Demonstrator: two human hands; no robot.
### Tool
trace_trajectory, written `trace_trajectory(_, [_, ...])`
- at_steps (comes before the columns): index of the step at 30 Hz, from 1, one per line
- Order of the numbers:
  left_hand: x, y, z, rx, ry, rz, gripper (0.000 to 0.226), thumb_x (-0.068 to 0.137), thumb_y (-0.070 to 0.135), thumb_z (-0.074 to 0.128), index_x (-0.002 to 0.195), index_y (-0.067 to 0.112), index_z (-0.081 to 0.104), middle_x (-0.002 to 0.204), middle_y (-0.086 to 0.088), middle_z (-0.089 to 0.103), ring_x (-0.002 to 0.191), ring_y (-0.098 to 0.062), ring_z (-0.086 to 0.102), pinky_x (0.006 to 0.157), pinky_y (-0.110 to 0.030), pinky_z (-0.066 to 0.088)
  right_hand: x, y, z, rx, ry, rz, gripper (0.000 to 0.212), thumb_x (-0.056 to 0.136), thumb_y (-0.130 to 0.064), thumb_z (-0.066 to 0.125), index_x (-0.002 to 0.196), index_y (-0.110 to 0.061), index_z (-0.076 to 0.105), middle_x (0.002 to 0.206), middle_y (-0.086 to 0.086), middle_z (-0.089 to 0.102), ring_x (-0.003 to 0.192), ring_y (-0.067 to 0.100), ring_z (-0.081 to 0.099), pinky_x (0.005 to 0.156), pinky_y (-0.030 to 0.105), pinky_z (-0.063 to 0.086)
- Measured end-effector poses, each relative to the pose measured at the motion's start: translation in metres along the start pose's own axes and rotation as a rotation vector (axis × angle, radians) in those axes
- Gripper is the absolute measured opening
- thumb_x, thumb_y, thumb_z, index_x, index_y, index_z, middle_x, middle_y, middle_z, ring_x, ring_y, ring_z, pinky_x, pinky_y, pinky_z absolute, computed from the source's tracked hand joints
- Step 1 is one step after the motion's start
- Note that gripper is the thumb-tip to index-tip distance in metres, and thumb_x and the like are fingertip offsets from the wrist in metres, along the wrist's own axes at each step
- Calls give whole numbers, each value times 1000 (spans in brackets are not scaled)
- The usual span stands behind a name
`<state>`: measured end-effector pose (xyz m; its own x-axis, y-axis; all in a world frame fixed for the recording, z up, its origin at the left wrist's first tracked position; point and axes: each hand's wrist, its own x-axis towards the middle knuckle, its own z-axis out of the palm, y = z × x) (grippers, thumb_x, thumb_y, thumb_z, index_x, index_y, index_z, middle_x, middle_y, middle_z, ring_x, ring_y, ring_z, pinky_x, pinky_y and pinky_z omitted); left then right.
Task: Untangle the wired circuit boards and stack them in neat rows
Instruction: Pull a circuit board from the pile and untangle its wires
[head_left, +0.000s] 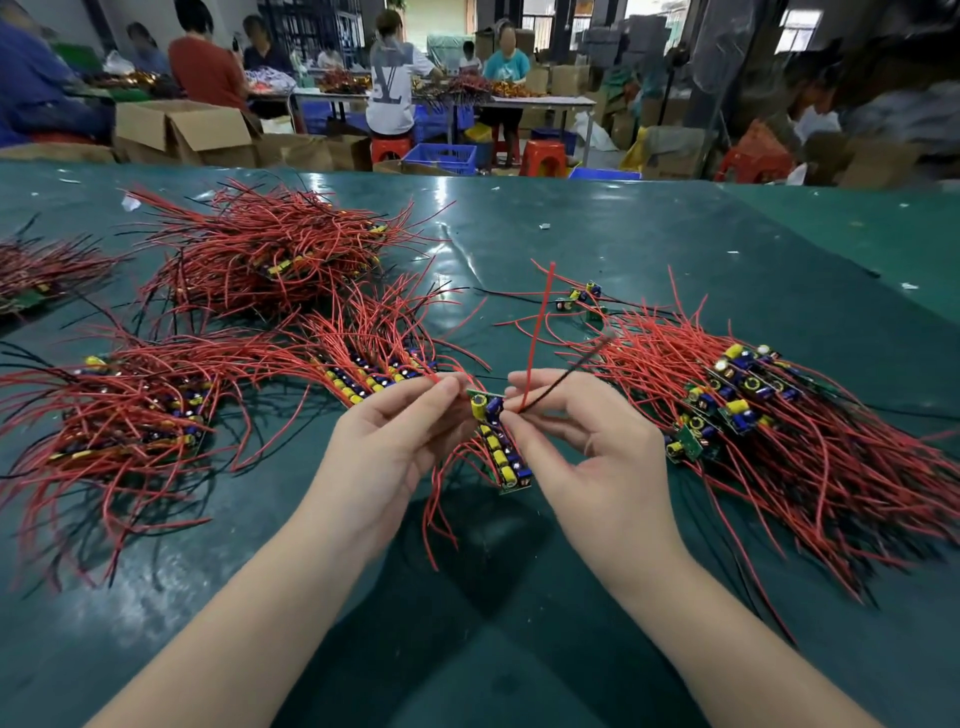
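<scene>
The work looks to be somewhere in the middle. On the left of the bench (649, 234) lie two groups where boards sit side by side in rows with their wires fanned out: one at the far left (135, 410) and one just left of the hands (363, 374). Between the hands, a short row (501, 447) of boards is building up, held partly off the bench. The left hand (395, 441) pinches the top of that row with thumb and fingertips. The right hand (587, 447) pinches a red wire (537, 322) and a black wire (566, 374) close to the top board, the red one standing upright, the black one slanting off to the right; its grip is closed on both wires.

What is left seems considerable: the pile (779, 415) on the right has boards lying at mixed angles with wires crossing, and a large tangled heap (270, 249) sits further back. A few loose boards (582, 299) lie apart behind the right pile, and another bundle (31, 280) is cut off at the left edge.

Hard to tell: whether the pinched wires belong to the top board or to another one, how many boards are in the held row, and how many are buried under the wires of any heap.
</scene>
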<state>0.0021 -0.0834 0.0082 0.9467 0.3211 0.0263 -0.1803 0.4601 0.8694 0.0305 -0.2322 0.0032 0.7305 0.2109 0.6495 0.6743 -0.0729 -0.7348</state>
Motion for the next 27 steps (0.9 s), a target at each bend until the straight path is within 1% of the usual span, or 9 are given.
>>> trace_trajectory(3, [0,0,-1,-29,-8,9,12,76,12,64,79,6,74,83,-8,74,74,-14,71,66,-21,56,2,-4,0,189,7,172,22,83,5,69,83,-17,67,94,-1,72,91,9,69,79,16,52])
trace_trajectory(5, [1,0,-1,-18,-8,14,14,76,12,64,82,4,72,85,-8,74,76,-16,71,68,-23,56,4,-5,0,246,12,250,24,84,3,68,80,-20,66,90,0,74,86,10,70,77,16,52])
trace_trajectory(8, [1,0,-1,-21,-3,28,17,76,12,63,87,0,69,85,-9,74,77,-16,71,71,-25,57,8,-2,-1,292,13,334,14,86,2,67,81,-11,65,85,4,74,80,13,70,76,22,55])
trace_trajectory(11, [1,0,0,-50,-23,41,17,78,9,61,88,-3,67,88,-11,74,80,-16,72,72,-24,57,9,-2,-1,462,26,435,9,88,4,62,83,-4,60,81,8,74,79,21,72,76,32,59])
trace_trajectory(14, [1,-1,2,-81,-21,46,14,77,8,61,81,0,72,86,-10,74,76,-15,72,68,-21,56,9,-5,0,616,55,500,11,89,5,58,83,-3,58,80,11,75,75,24,73,69,26,58])
trace_trajectory(17, [0,-1,4,-120,-19,22,16,75,9,62,71,9,77,84,-6,75,73,-12,72,66,-19,56,11,-7,2,708,87,543,11,90,5,56,83,-3,58,78,13,74,71,26,73,64,26,57])
trace_trajectory(21, [-1,-2,8,-170,-15,3,16,75,9,63,70,9,78,83,-5,75,72,-11,71,64,-17,55,13,-9,3,852,123,666,8,89,4,56,85,-4,55,77,16,72,69,25,73,59,24,57])
trace_trajectory(24, [-1,0,8,-158,-30,34,15,75,9,62,70,8,77,83,-6,75,73,-12,72,66,-19,56,13,-10,0,894,97,716,7,87,1,58,85,-4,54,78,17,73,70,25,73,58,22,56])
trace_trajectory(27, [0,2,6,-53,-35,64,10,79,10,60,79,5,70,85,-8,74,75,-15,71,71,-24,58,14,-11,-4,771,40,657,11,89,2,58,83,-6,56,83,19,73,74,29,73,61,24,57])
